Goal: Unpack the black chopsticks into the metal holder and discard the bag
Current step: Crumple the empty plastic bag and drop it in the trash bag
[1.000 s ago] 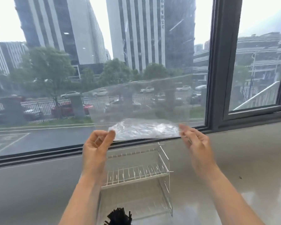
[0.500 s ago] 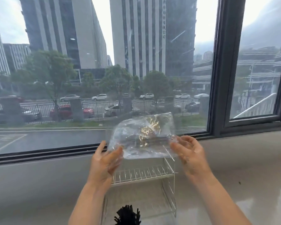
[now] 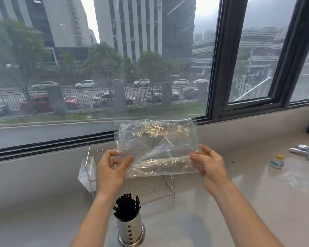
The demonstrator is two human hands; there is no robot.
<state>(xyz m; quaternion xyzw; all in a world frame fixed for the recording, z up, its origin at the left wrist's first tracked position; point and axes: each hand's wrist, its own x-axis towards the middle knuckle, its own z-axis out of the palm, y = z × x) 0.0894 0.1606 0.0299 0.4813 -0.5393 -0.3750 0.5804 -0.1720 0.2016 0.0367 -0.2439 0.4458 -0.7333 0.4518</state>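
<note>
The clear plastic bag [image 3: 157, 145] is held up flat and spread wide above the wire dish rack [image 3: 132, 184], in front of the window [image 3: 103, 68]. The left hand [image 3: 111, 172] pinches the bag's lower left corner between thumb and fingers; the right hand [image 3: 209, 166] grips its lower right edge the same way. The bag looks empty and crinkled, with its bottom edge folded or rolled.

The black chopsticks [image 3: 126, 206] stand upright as 1 bundle in the metal holder [image 3: 130, 232], which sits on the worktop [image 3: 221, 220] just in front of the rack, between the 2 forearms.

Well to the right of the rack, on the worktop, lie a small bottle with a yellow cap [image 3: 277, 162], a crumpled silver wrapper [image 3: 305, 151] and a piece of clear film [image 3: 292, 177].
</note>
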